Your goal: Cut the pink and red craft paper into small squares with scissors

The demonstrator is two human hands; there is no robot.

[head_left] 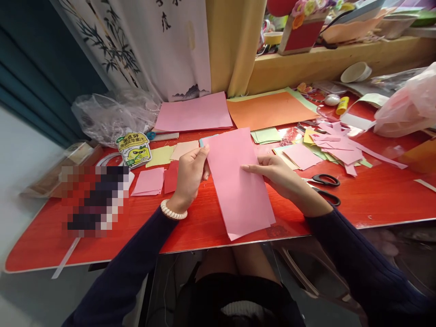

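Between my two hands is a pink sheet of paper [236, 186], tilted above the front part of the red table. A second layer shows along its lower right edge, so it looks folded or doubled. My left hand [192, 170] pinches its upper left edge, thumb on top. On the right edge, my right hand [272, 170] grips it with the thumb lying over the front and the fingers behind. Black-handled scissors [323, 180] lie beside my right wrist, their blades partly hidden by it. Left of my left hand are small pink paper squares [149, 181] and a red piece [170, 177].
Large pink sheets [194, 112] and orange sheets [269, 109] lie at the back of the red table [374, 200]. Pink paper scraps [344, 147] are heaped at right, near a yellow glue stick [342, 105] and a pink plastic bag [408, 102]. A snack pouch [135, 150] stands left.
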